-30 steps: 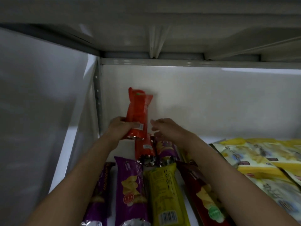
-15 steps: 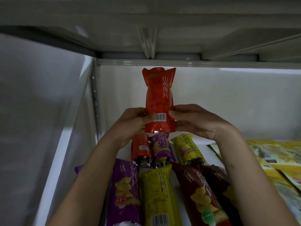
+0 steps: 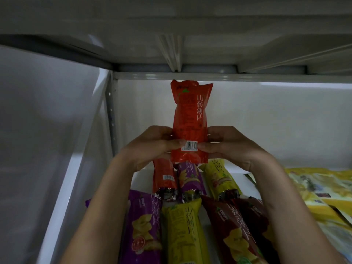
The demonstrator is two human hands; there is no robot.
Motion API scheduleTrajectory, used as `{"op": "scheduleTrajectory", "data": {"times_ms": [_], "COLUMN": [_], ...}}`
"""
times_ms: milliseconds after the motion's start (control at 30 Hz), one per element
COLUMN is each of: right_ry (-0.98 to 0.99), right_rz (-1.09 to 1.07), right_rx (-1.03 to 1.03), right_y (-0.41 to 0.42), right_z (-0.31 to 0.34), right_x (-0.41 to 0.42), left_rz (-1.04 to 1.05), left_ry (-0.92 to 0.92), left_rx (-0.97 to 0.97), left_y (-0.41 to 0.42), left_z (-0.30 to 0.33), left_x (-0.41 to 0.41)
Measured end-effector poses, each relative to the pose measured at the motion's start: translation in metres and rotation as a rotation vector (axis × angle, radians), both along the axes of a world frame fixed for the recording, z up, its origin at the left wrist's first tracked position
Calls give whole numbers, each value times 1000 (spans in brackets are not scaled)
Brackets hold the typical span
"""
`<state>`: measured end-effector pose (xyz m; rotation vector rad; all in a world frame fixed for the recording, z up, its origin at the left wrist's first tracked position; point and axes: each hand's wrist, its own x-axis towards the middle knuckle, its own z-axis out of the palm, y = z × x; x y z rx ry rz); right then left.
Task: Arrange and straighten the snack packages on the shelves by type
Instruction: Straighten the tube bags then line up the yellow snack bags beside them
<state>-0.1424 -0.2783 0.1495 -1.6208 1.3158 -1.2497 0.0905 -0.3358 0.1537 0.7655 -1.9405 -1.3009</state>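
An orange-red snack package (image 3: 190, 119) stands upright in the air above the shelf, its barcode facing me. My left hand (image 3: 152, 147) grips its lower left side and my right hand (image 3: 230, 145) grips its lower right side, thumbs on the front near the barcode. Below them lie long snack tubes on the white shelf (image 3: 242, 178): a red one (image 3: 164, 178), a purple one (image 3: 190, 178) and a yellow one (image 3: 219, 180) at the back, then a purple one (image 3: 142, 229), a yellow one (image 3: 182, 231) and a dark red one (image 3: 234, 229) in front.
Flat yellow snack bags (image 3: 320, 189) lie spread on the right of the shelf. The shelf's white side panel (image 3: 47, 130) and perforated upright (image 3: 111, 115) close off the left. The upper shelf's underside (image 3: 171, 35) hangs low overhead. A white back wall stands behind.
The orange-red package rose from the back left of the shelf and turned to face me. My right hand joined my left in gripping it.
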Motion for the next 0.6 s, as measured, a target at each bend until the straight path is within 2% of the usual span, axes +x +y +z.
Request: {"op": "scheduleTrajectory", "data": {"times_ms": [200, 367, 600], "right_ry": [-20, -56, -160], "right_rz": [-3, 86, -98], "right_rx": [-7, 54, -79], "right_y": [0, 0, -5], "right_z": [1, 2, 0], "right_x": [2, 6, 9], "left_rz": [-41, 35, -91], "left_ry": [-8, -1, -48], "left_rx": [-4, -13, 35], "left_y": [-4, -13, -14], "left_z": [5, -4, -7], "left_x": [1, -2, 1]}}
